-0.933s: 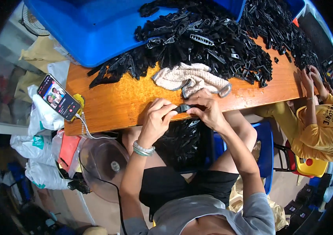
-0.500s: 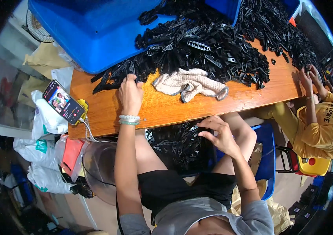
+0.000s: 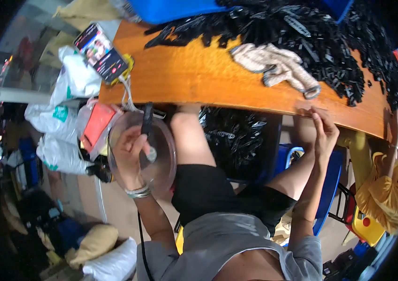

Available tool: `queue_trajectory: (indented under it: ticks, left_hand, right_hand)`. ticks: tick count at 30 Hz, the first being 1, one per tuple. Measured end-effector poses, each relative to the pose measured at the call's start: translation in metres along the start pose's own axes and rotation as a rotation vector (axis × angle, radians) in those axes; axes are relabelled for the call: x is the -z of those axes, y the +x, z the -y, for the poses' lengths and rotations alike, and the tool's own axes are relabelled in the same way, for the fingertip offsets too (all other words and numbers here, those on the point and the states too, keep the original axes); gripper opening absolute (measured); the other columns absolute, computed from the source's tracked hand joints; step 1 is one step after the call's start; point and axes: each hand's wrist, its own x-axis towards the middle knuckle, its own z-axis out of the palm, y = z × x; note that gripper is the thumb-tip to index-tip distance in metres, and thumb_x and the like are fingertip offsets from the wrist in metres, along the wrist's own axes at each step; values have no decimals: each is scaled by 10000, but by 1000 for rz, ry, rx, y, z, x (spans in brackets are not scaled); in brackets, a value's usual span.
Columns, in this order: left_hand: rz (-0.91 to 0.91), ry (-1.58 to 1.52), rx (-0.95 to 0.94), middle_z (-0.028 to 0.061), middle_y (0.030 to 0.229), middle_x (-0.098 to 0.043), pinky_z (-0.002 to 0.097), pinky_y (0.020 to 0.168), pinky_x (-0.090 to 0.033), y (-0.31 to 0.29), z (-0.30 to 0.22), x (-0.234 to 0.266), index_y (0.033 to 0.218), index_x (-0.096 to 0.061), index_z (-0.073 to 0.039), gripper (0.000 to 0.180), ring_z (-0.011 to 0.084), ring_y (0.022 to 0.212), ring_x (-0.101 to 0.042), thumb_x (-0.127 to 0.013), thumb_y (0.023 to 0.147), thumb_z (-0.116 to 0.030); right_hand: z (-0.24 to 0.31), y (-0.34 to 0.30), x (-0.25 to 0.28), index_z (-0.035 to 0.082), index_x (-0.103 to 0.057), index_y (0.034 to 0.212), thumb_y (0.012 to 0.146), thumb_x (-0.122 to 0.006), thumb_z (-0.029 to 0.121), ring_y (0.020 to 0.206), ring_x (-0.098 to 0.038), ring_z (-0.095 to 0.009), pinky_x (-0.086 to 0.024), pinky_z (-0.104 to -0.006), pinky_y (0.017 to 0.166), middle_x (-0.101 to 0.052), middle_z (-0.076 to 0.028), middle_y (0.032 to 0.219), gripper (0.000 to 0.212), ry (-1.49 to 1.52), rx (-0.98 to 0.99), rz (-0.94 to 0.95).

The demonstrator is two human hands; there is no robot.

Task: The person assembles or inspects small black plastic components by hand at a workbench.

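My left hand is closed on a long black plastic piece that stands up from the fingers. It is over the round clear plastic container left of my knee. A small pale spot by the thumb is too blurred to name. At the table's front edge my right hand is raised, fingers drawn together at the tips; what they hold, if anything, is smeared by motion. A cream knitted cloth or glove lies on the orange wooden table, in front of a heap of black plastic pieces.
A phone with a cable rests at the table's left corner, beside white bags. Between my legs sits a bin of black pieces. Blue tubs stand behind; another person in yellow works at the right.
My left hand has left the table's pile and moved down over the clear container with a black piece. My right hand has risen and moved right, its fingers closing. The whole view has shifted.
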Motion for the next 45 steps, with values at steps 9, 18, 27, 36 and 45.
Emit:
queue_trajectory:
  ticks: [9, 18, 27, 36, 45]
  left_hand:
    - [-166, 401, 450, 14, 666, -562, 230, 511, -409, -76, 160, 119, 1009, -635, 33, 173, 94, 564, -507, -625, 875, -77]
    - [6, 231, 331, 31, 686, -548, 217, 460, -380, -55, 198, 152, 1014, -644, -20, 162, 91, 519, -486, -582, 865, -23]
    - [-131, -586, 393, 102, 938, -534, 213, 574, -399, -30, 128, 86, 1209, -474, -56, 270, 114, 649, -433, -538, 950, -102]
    - [6, -901, 217, 176, 1204, -550, 248, 770, -495, -39, 176, 121, 1338, -431, -49, 377, 169, 880, -525, -479, 964, -65]
    - [-153, -529, 238, 94, 974, -569, 269, 736, -432, -35, 139, 92, 1138, -564, 41, 239, 172, 813, -509, -543, 915, -40]
  right_hand:
    - [6, 1, -13, -55, -678, 1009, 893, -604, 14, 978, -604, -173, -456, -281, 897, -669, -114, 1018, 154, -16, 38, 41]
    - [5, 21, 5, 16, -692, 1025, 876, -615, 39, 859, -629, -176, -476, -287, 762, -675, -99, 923, 169, -174, 76, -125]
    - [-22, 99, 1, 35, -686, 938, 811, -678, 141, 823, -582, -291, -448, -390, 752, -612, -121, 827, 166, -556, 252, -180]
    - [-31, 106, -25, 108, -632, 1079, 753, -694, 122, 973, -533, -293, -396, -408, 817, -580, -103, 979, 332, -773, 274, -226]
    - [-43, 124, 10, 17, -704, 938, 823, -706, 177, 689, -659, -232, -509, -306, 651, -693, -139, 843, 197, -569, 261, -165]
